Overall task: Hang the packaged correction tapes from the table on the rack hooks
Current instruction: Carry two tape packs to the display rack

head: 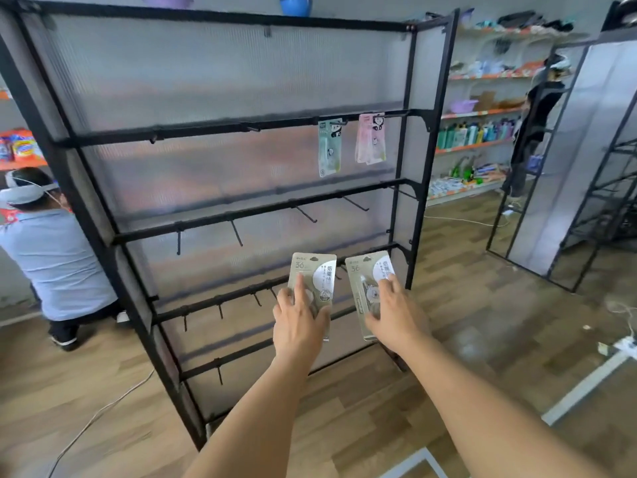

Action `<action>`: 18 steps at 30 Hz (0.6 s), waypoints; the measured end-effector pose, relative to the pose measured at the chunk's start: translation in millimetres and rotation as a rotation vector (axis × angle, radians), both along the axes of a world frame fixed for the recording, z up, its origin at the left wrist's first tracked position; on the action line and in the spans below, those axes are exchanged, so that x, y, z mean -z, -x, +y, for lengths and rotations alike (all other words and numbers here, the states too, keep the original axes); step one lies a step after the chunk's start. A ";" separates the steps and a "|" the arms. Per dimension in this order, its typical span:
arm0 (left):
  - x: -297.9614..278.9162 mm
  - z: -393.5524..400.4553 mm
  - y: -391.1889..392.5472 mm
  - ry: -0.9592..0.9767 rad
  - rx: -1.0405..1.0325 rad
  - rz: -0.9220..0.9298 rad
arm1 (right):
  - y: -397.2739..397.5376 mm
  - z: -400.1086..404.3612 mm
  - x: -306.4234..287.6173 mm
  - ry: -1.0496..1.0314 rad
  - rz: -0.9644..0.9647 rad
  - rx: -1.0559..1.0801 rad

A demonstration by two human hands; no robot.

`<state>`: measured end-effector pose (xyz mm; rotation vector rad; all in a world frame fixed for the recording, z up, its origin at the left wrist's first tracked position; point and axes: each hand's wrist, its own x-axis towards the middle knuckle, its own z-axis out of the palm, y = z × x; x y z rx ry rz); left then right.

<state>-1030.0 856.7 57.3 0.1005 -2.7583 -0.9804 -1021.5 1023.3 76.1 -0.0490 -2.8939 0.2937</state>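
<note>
Beige packs (313, 288) (both hands) near rack (241, 208).

To our left, a crouching person (51, 257) in a pale blue shirt wears a white headset. Behind them we see bright snack bags (20, 146) on an orange shelf. At right, wall shelves (482, 113) carry bottles (475, 132) and a purple basin (463, 105). A blue bowl (295, 5) sits up top. A white cable (100, 414) trails over the wood floor (482, 339).
</note>
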 end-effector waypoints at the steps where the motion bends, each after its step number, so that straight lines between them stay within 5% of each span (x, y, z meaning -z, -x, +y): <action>1: -2.5 2.1 11.0 -0.001 -0.012 0.013 | 13.2 2.2 -2.9 0.006 0.012 -0.011; 18: -51.1 -21.7 174.5 -0.005 -0.181 0.289 | 192.4 -15.8 -68.9 0.009 0.234 -0.194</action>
